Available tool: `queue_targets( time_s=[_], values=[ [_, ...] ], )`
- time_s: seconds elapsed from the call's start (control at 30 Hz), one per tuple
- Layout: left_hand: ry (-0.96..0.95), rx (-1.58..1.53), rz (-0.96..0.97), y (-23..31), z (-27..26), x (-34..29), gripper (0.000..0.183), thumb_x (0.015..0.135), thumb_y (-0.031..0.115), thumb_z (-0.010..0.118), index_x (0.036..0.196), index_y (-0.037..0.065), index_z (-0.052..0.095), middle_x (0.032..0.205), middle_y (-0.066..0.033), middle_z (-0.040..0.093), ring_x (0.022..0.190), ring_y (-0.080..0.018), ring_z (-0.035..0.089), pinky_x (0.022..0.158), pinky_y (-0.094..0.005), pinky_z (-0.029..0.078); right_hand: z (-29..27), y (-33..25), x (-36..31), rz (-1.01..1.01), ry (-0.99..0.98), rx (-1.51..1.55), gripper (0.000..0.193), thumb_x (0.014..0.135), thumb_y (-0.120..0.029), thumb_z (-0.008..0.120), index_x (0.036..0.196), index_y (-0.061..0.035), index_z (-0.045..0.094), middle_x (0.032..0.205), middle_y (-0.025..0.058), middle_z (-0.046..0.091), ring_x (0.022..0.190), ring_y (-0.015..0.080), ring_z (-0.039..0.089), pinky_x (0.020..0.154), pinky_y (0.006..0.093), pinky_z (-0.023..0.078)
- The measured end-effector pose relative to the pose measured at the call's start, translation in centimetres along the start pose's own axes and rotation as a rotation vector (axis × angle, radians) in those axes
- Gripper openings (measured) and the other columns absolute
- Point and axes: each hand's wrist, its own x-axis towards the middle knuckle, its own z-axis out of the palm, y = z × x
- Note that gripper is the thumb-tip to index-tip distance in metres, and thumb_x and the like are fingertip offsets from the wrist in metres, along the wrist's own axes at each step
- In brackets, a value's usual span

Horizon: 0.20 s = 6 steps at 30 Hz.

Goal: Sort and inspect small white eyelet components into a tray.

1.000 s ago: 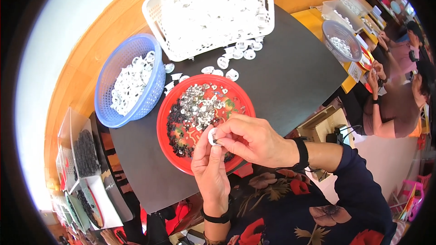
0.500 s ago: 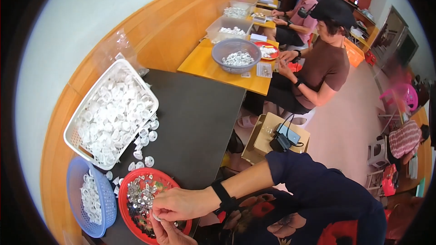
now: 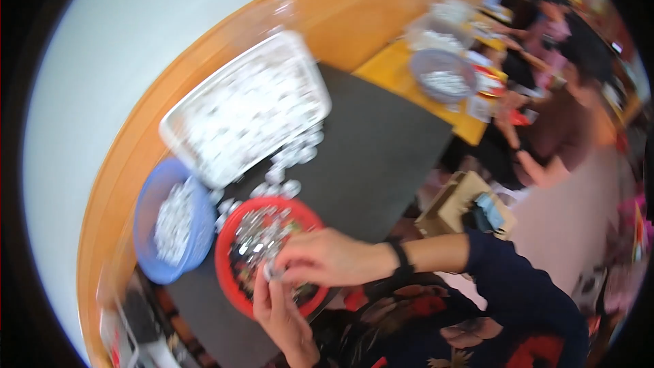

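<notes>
Above the red round tray (image 3: 226, 269), my two hands meet at a small white plastic piece (image 3: 268, 272). My left hand (image 3: 281, 319) pinches it from below with the fingertips. My right hand (image 3: 334, 257), a black band on its wrist, reaches in from the right with its fingers closed at the same piece. Small shiny metal parts (image 3: 262, 230) and darker bits lie in the tray, partly covered by my hands. Motion blur hides the piece's details.
Left of the tray stands a blue basket (image 3: 204, 221) of white pieces. Behind it, a white basket (image 3: 170, 138) is heaped with more, some spilled onto the black table (image 3: 381, 143). A cardboard box (image 3: 439, 208) sits right of the table. Other people work at yellow tables (image 3: 392, 68) beyond.
The view has swung, so the table and baskets appear shifted right and upward. My left hand shows more fully now. Both hands stay together at the small white piece over the tray.
</notes>
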Motion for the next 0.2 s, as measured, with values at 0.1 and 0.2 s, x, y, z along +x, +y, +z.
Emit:
queue_targets(
  time_s=[0.1, 0.2],
  values=[
    [0.031, -0.003, 0.040, 3.7, -0.6, 1.3, 0.037, 0.095, 0.004, 0.052, 0.131, -0.007, 0.049, 0.125, -0.0135, 0.056, 0.110, -0.0205, 0.058, 0.094, -0.0319, 0.048, -1.8, -3.1, 0.4, -0.158, 0.291, -0.303, 0.018, 0.083, -0.011, 0.069, 0.100, -0.0063, 0.068, 0.087, 0.0060, 0.066, 0.078, 0.0204, 0.065, 0.070, 0.0305, 0.052],
    [0.140, -0.092, 0.176, 7.3, -4.1, 3.8, 0.045, 0.093, 0.007, 0.057, 0.134, -0.006, 0.045, 0.130, -0.0110, 0.055, 0.118, -0.0215, 0.054, 0.099, -0.0329, 0.045, -0.1, -4.9, 0.7, 0.517, -0.057, 0.969, 0.060, 0.093, -0.018, 0.061, 0.146, -0.0213, 0.033, 0.142, 0.0154, 0.044, 0.126, 0.0182, 0.051, 0.095, 0.0300, 0.050]
  ],
)
